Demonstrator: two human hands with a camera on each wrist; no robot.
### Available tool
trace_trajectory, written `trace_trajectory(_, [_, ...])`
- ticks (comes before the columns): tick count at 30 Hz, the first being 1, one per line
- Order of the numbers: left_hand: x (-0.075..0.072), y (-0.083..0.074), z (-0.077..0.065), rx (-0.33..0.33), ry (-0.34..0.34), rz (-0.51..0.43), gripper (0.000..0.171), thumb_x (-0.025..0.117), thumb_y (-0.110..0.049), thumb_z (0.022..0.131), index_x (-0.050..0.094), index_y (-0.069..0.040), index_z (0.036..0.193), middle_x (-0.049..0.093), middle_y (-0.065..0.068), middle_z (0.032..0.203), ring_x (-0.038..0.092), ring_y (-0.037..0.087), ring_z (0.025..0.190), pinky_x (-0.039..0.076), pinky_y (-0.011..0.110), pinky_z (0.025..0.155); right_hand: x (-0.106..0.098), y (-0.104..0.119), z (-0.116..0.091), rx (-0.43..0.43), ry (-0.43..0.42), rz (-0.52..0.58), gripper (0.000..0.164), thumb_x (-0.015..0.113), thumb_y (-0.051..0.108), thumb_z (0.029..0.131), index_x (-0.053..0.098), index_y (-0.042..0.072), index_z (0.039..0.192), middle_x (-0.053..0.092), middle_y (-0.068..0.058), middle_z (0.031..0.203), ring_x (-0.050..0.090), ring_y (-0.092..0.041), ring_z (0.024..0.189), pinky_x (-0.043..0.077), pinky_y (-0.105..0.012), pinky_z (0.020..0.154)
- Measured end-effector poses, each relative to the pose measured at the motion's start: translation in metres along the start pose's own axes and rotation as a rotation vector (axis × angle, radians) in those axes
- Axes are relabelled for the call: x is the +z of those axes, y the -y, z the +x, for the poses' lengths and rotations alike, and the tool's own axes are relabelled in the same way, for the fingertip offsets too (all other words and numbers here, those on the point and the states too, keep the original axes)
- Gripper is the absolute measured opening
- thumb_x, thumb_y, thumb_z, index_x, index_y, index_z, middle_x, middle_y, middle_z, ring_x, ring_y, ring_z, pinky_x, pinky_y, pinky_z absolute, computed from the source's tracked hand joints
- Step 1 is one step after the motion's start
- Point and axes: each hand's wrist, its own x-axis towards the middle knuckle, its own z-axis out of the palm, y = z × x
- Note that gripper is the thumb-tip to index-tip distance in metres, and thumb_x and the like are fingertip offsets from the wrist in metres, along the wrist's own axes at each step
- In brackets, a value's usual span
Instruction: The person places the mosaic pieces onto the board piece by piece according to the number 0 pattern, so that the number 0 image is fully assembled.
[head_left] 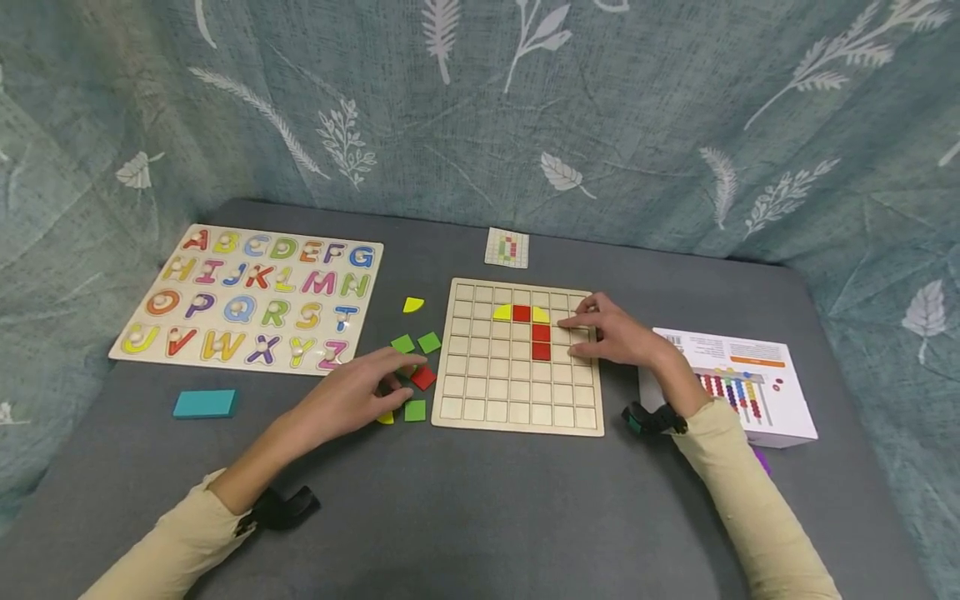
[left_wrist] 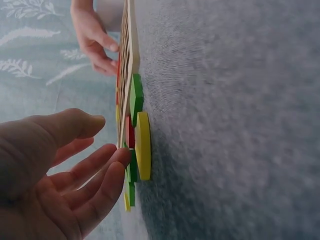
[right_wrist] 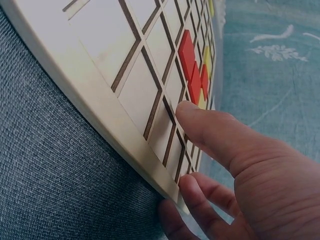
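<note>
A wooden grid board (head_left: pixel 495 392) lies flat on the table. In its upper part sit two yellow quarter-circle pieces (head_left: pixel 502 312) and three red square tiles (head_left: pixel 541 333). Over loose pieces left of the board hovers my left hand (head_left: pixel 356 390), fingers loosely bent; the left wrist view shows nothing between thumb and fingers. Around it are several green square tiles (head_left: pixel 416 410), a red tile (head_left: pixel 423 377) and a partly covered yellow piece (head_left: pixel 386 418). My right hand (head_left: pixel 618 335) is at the board's right edge, thumb and fingers apart, holding nothing.
A pattern card (head_left: pixel 507 247) lies behind the board, and a yellow quarter piece (head_left: pixel 413 305) to its left. An alphabet puzzle (head_left: pixel 247 325) and a teal block (head_left: pixel 204 404) are further left. A white box (head_left: pixel 787 400) stands right, with a purple object (head_left: pixel 762 460) partly hidden by the sleeve.
</note>
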Motion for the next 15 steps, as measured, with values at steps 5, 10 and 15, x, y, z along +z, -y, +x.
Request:
trace_trajectory(5, [0.002,-0.005,0.009,0.006,-0.002,0.018,0.048,0.07,-0.015,0.088,0.057,-0.012,0.134,0.064,0.006,0.111,0.062,0.011,0.085,0.049,0.027,0.07,-0.002,0.001,0.001,-0.011,-0.01,0.01,0.044,0.068,0.017,0.09,0.059,0.004,0.132,0.038,-0.019,0.124,0.04,-0.029,0.101,0.035,-0.04,0.082])
trace_trajectory(10, [0.003,-0.009,0.013,0.02,0.015,0.038,0.05,0.07,-0.016,0.088,0.055,-0.012,0.136,0.064,0.005,0.111,0.06,0.011,0.086,0.047,0.026,0.069,-0.001,0.001,0.0,-0.009,-0.018,-0.004,0.044,0.068,0.018,0.09,0.06,0.006,0.131,0.039,-0.019,0.123,0.042,-0.029,0.1,0.036,-0.04,0.082])
trace_trajectory(15, [0.003,-0.009,0.013,0.024,0.025,0.031,0.051,0.069,-0.016,0.089,0.054,-0.012,0.137,0.064,0.005,0.111,0.061,0.012,0.087,0.047,0.025,0.069,0.0,0.001,0.0,0.001,-0.006,-0.004,0.044,0.068,0.019,0.09,0.06,0.006,0.132,0.039,-0.019,0.123,0.041,-0.028,0.1,0.036,-0.04,0.082])
